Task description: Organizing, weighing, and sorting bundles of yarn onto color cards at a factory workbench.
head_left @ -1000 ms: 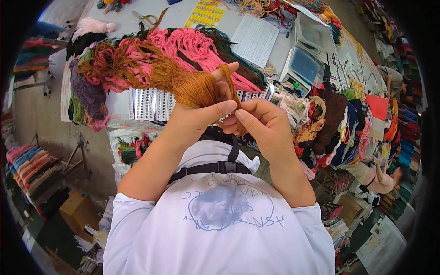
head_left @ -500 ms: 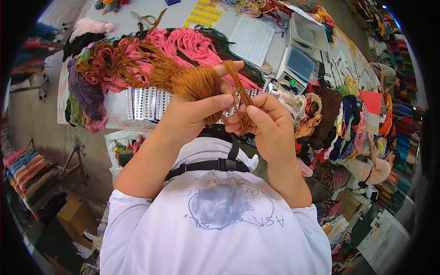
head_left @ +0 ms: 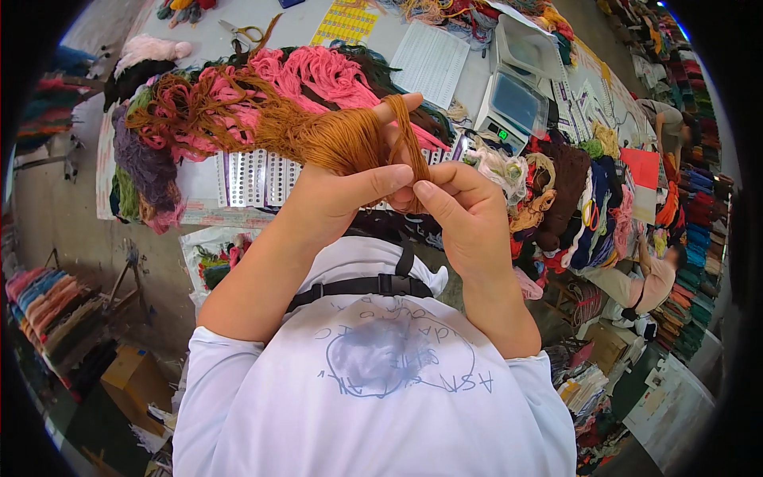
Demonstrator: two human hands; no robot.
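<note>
A thick brown-orange skein of yarn (head_left: 334, 140) runs from the heap on the table to my left hand (head_left: 350, 191). That hand is closed round the skein's near end, its index finger stretched out and a loop of the same yarn hanging over it. My right hand (head_left: 461, 199) pinches strands of this loop between thumb and fingers, right beside the left thumb. Where the two hands meet, the fingertips partly hide the strands. Under the skein's far end lie pink yarn hanks (head_left: 318, 75), and purple yarn (head_left: 147, 163) hangs at the table's left edge.
Punched cards (head_left: 254, 179) lie under the skein. To the right stands a digital scale (head_left: 513, 111) with a clear tub (head_left: 528, 48). Scissors (head_left: 242, 33) lie at the far left. Mixed hanks (head_left: 572, 191) cover the right edge. Another person (head_left: 636, 282) is farther right.
My right hand has come slightly up and closer to my left hand. The hanging yarn strands are now gathered between the hands, and the loop over the left index finger remains.
</note>
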